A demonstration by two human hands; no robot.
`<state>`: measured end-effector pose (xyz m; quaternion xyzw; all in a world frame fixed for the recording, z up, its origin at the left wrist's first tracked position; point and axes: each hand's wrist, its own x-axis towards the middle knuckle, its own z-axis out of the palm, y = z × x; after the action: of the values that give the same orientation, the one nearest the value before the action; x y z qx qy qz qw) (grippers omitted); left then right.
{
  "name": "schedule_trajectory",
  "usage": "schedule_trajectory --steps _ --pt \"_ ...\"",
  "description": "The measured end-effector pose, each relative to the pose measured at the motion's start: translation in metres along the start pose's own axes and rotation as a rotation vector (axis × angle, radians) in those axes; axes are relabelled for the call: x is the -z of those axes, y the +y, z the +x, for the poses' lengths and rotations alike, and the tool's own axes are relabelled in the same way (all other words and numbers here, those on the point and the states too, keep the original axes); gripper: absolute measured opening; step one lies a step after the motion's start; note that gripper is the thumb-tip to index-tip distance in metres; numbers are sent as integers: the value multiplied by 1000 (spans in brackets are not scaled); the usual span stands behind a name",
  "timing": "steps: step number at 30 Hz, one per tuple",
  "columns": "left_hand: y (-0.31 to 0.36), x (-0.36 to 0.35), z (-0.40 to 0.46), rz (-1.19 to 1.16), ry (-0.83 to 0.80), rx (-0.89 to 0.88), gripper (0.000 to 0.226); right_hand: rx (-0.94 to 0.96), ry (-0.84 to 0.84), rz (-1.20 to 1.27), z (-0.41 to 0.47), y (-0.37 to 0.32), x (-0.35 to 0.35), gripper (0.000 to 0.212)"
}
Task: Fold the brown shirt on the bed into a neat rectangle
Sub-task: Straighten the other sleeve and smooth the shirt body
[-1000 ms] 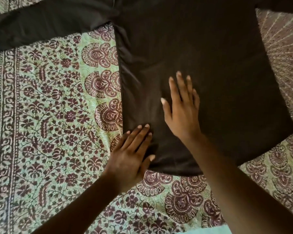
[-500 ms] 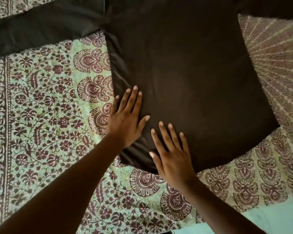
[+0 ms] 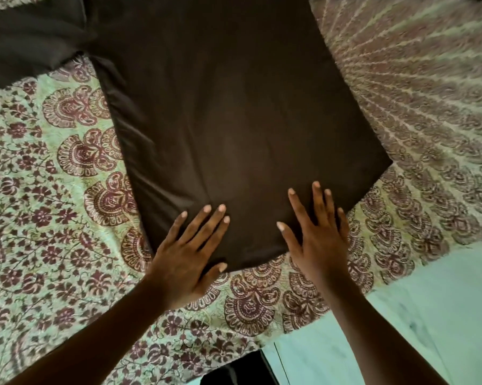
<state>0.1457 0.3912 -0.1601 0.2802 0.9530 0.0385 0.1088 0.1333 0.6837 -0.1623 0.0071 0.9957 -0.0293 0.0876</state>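
From the head camera, the brown shirt (image 3: pixel 234 112) lies spread flat on the bed (image 3: pixel 53 204), which is covered by a green sheet with maroon floral print. One sleeve (image 3: pixel 26 48) stretches away toward the upper left. Both hands press on the shirt's near hem with fingers straight and spread, holding nothing. The left hand (image 3: pixel 189 251) sits at the near corner; the right hand (image 3: pixel 314 234) lies just beside it.
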Motion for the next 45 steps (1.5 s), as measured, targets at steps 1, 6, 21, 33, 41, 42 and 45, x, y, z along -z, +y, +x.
schedule_trajectory --steps 1,6,21,33,41,42,45 --pt "1 1 -1 -12 3 -3 76 -24 5 5 -9 8 0 68" --pt "7 26 43 -80 115 101 67 -74 75 63 13 17 12 71" --pt "12 13 48 -93 165 392 78 -149 58 21 77 68 38 77" --pt "2 2 -15 -148 77 371 78 167 -98 35 -21 -61 9 77" --pt "-20 49 -31 -711 309 594 54 113 19 322 -5 -130 58 58" --pt "-31 60 -29 -753 386 632 50 111 16 436 4 -146 64 54" --pt "-71 88 -25 -821 520 764 42 105 29 744 37 -198 71 40"
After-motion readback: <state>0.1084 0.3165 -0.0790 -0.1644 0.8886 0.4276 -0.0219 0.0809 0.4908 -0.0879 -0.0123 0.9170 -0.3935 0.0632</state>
